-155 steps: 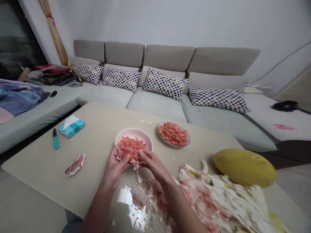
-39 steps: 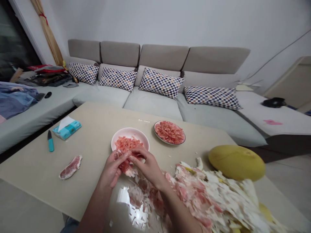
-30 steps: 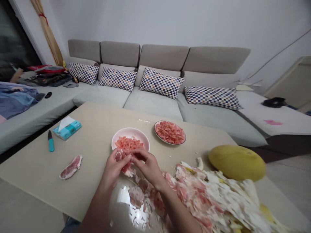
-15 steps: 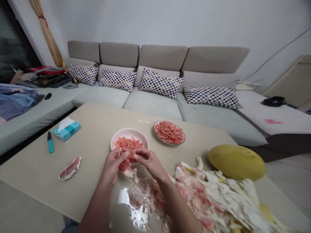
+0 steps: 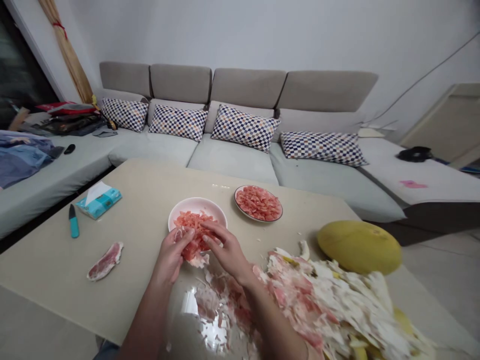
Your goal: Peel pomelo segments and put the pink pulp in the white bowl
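Observation:
A partly peeled pomelo segment point(image 5: 192, 251), red with pale membrane hanging from its lower edge, is gripped in my left hand point(image 5: 173, 251) over the near rim of a white bowl point(image 5: 173, 212). Red pomelo pulp point(image 5: 195, 220) lies in that bowl. My right hand point(image 5: 225, 250) is at the segment's right side, thumb and fingers apart, and nothing shows between them. Its fingertips hover at the pulp; whether they touch the segment is unclear. Off to the left, another pomelo segment point(image 5: 106, 261), still in its membrane, rests on the table point(image 5: 150, 185).
A dark-rimmed plate point(image 5: 258, 202) of pulp sits behind the bowl. Peel and membrane scraps point(image 5: 330, 300) cover the right side, beside a whole yellow pomelo point(image 5: 360, 246). On the left lie a teal-handled knife point(image 5: 74, 222) and a tissue pack point(image 5: 99, 200). A sofa point(image 5: 232, 160) stands beyond.
The right thumb and fingers, pinched at the segment before, have spread and come off it slightly. My left hand keeps its hold. The whole view has shifted a little.

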The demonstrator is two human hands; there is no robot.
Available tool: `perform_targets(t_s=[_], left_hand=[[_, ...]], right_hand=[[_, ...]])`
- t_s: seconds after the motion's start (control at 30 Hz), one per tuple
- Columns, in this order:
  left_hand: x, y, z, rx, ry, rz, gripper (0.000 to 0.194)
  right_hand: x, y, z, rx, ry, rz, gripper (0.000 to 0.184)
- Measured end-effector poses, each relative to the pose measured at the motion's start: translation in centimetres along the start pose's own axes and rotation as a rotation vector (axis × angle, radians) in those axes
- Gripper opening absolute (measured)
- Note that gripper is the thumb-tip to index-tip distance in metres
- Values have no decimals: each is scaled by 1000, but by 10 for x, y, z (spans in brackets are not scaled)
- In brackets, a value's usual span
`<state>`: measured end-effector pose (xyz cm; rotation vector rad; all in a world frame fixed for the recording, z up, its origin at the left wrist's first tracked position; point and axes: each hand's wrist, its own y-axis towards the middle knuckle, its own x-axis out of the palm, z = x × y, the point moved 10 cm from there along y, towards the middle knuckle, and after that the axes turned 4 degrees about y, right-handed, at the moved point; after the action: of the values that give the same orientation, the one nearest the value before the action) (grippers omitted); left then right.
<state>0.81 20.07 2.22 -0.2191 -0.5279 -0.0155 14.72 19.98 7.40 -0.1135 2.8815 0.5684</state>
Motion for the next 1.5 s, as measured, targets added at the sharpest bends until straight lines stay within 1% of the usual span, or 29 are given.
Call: perform_targets(t_s=[0.1, 0.17, 0.23, 0.3, 0.37, 0.43, 0.5, 0.57, 0.67, 0.73, 0.8, 0.93, 1.0, 1.17, 1.3, 1.37, 1.5], left_hand=[[10, -3, -2, -34, -12, -71, 35], [14, -4, -3, -59, -7, -96, 35], [14, -4, -3, -73, 13, -99, 36], [10, -4, -1, -65, 42, -76, 37], [3, -3, 2, -35, 68, -13, 41], [-4, -2, 6, 9, 98, 53, 42], [-5, -2, 9, 55, 157, 72, 41], [0, -2, 11, 89, 245, 42, 36], [8, -3, 14, 129, 341, 7, 31], [8, -4, 18, 160, 376, 20, 28], [6, -4, 19, 163, 395, 46, 27], [4, -4, 13, 116, 342, 50, 31], [5, -4, 11, 103, 290, 40, 33], [4, -5, 8, 53, 214, 61, 36], [4, -5, 6, 44, 183, 60, 37], [2, -5, 6, 44, 165, 68, 36], [-6, -3, 12, 82, 138, 118, 35]], right_hand=[[9, -1, -11, -55, -8, -46, 29], [8, -1, -13, -67, 2, -31, 22], [3, 0, -10, -45, 51, -3, 14], [-2, 1, -2, 10, 127, 14, 11], [-7, 2, 8, 84, 170, 31, 12], [-10, 1, 15, 148, 165, 59, 14], [-11, 1, 18, 180, 152, 80, 15], [-10, 0, 16, 174, 139, 91, 16], [-7, 0, 6, 131, 100, 71, 16], [-4, 0, 2, 112, 79, 47, 17], [-2, 0, 0, 108, 64, 33, 17], [-2, -1, 2, 109, 58, 34, 19], [0, -2, 7, 129, 114, 26, 21], [8, -3, 28, 249, 321, -19, 29], [12, -4, 33, 292, 383, -28, 30], [10, -4, 33, 292, 370, -8, 28], [-5, -2, 32, 247, 255, 98, 24]])
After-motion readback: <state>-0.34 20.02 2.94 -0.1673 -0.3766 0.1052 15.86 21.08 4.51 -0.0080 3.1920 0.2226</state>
